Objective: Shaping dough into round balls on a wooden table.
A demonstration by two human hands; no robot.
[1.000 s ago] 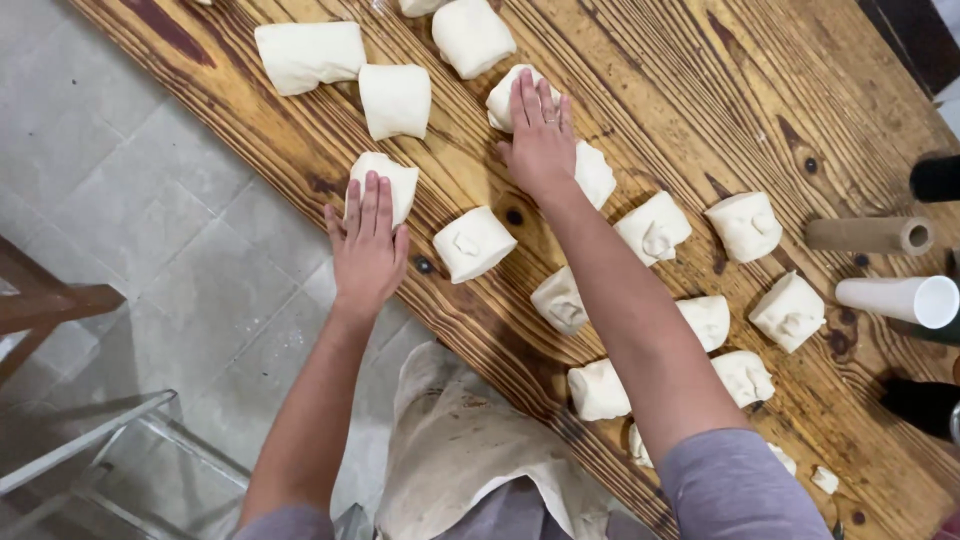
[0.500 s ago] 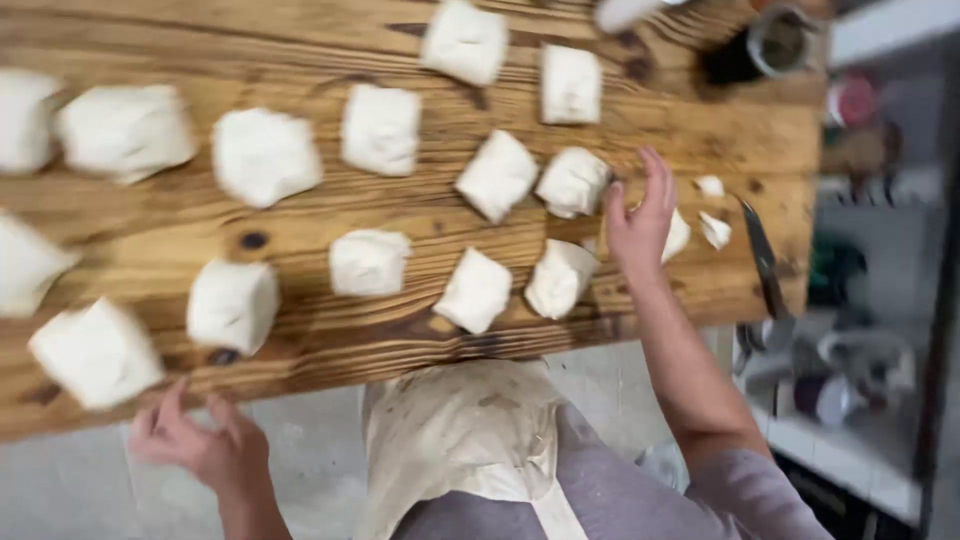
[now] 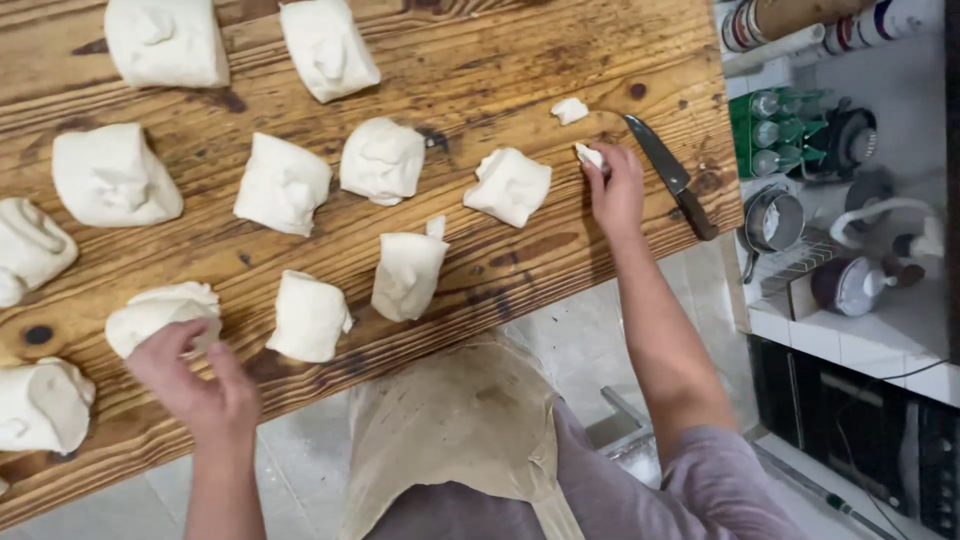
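I judge I'm gathering dough: my left hand [image 3: 200, 385] cups a dough piece [image 3: 160, 315] at the surface's [image 3: 480, 60] near edge; my right hand [image 3: 615, 190] pinches a small scrap [image 3: 590, 156] beside the knife [image 3: 670, 175]; next, lift both cleanly.

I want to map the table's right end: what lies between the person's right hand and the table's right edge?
In the head view, a dark-handled knife lies slanted on the wooden table just right of the right hand, which pinches a small dough scrap.

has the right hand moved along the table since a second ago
Yes. The right hand was on a dough piece mid-table; now it pinches a small dough scrap beside the knife, near the wooden table end.
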